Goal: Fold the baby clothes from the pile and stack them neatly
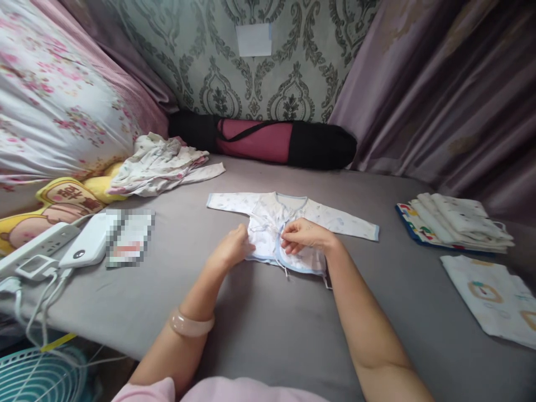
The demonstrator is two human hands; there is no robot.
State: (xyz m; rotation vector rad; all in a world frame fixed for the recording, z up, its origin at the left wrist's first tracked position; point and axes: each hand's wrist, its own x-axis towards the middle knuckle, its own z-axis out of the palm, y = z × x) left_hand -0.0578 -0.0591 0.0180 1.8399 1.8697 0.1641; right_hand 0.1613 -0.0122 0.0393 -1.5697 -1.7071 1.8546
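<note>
A small white baby shirt (268, 218) with pale blue trim lies flat on the grey sheet, its sleeves spread to both sides and thin ties at the front and lower hem. My left hand (235, 245) is at the shirt's lower left edge, fingers curled against the fabric. Over the right part of the chest, my right hand (305, 234) has its fingers bent and thumb and forefinger pinched at the blue-trimmed front edge. Whatever lies between those fingertips is too small to make out.
Crumpled clothes (163, 164) and a yellow cushion (62, 204) lie at left, near a power strip (42, 245), white power bank (92, 240) and cables. Folded cloths (456, 220) and a printed cloth (489, 296) are at right. A long bag (259, 142) lines the wall.
</note>
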